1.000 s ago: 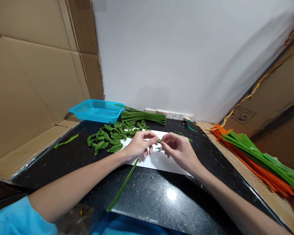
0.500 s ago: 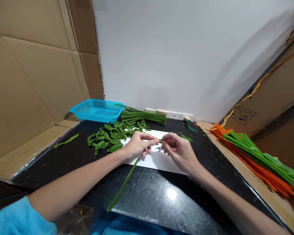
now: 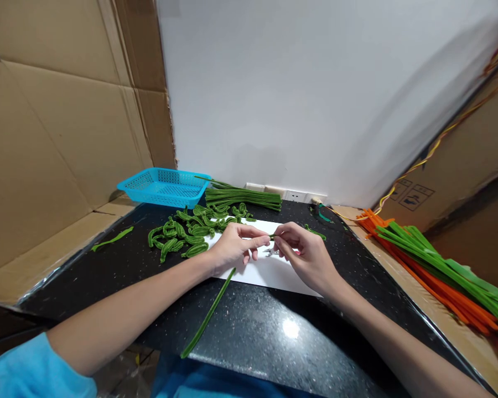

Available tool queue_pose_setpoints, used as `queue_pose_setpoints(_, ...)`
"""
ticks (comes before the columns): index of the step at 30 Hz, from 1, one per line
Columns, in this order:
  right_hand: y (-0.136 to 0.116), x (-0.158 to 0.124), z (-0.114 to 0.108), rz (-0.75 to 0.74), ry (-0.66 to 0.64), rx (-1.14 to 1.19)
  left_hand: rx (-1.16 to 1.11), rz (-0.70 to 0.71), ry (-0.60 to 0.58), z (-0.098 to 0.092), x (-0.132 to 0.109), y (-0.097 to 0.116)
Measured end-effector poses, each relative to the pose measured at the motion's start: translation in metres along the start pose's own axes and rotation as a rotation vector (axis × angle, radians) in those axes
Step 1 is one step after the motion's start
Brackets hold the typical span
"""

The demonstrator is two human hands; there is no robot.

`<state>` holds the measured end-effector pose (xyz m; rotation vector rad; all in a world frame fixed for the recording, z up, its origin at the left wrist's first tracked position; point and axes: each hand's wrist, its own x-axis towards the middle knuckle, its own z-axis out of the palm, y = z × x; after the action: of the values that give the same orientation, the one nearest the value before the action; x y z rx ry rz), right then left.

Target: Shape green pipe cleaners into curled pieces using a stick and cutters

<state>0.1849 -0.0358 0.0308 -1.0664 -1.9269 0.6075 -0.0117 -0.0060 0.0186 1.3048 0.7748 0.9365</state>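
Over a white sheet [image 3: 269,274], my left hand [image 3: 237,243] pinches one end of a short green pipe cleaner [image 3: 272,237] between thumb and forefinger. My right hand [image 3: 305,251] pinches its other end, so only a small stretch shows between the fingertips. Below them lies a metal-tipped tool [image 3: 269,252] with a bit of pink on it, mostly hidden by my right hand. One straight green pipe cleaner [image 3: 209,314] slants from the sheet towards the counter's front edge. Left of my left hand is a heap of bent green pipe-cleaner loops [image 3: 191,229].
A blue plastic basket [image 3: 161,196] stands at the back left, beside a bundle of straight green pipe cleaners [image 3: 244,198]. Orange strips [image 3: 435,282] and bright green strips [image 3: 440,262] lie along the right. Cardboard walls [image 3: 66,110] flank the black counter [image 3: 249,331]. Sockets [image 3: 296,196] line the back.
My right hand's fingers have shifted slightly around the pipe cleaner, and a little more of the metal-tipped tool shows. My left hand stays almost still.
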Motion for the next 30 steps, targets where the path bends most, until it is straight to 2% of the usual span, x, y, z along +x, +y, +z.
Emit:
queue_pose_setpoints(4,0.003,0.0,0.001,0.028,0.049,-0.108,-0.016,0.014,0.021,0.001,0.001,-0.001)
queue_pose_setpoints(9,0.002,-0.001,0.0,0.017,0.017,-0.228,0.021,0.018,0.01,0.0,0.001,-0.002)
queue_pose_setpoints(23,0.002,0.0,0.001,0.014,-0.014,-0.233,0.147,0.04,-0.032,-0.006,0.004,-0.016)
queue_pose_setpoints(30,0.001,-0.003,0.005,0.016,0.037,-0.173,0.131,0.062,0.032,-0.001,0.002,-0.006)
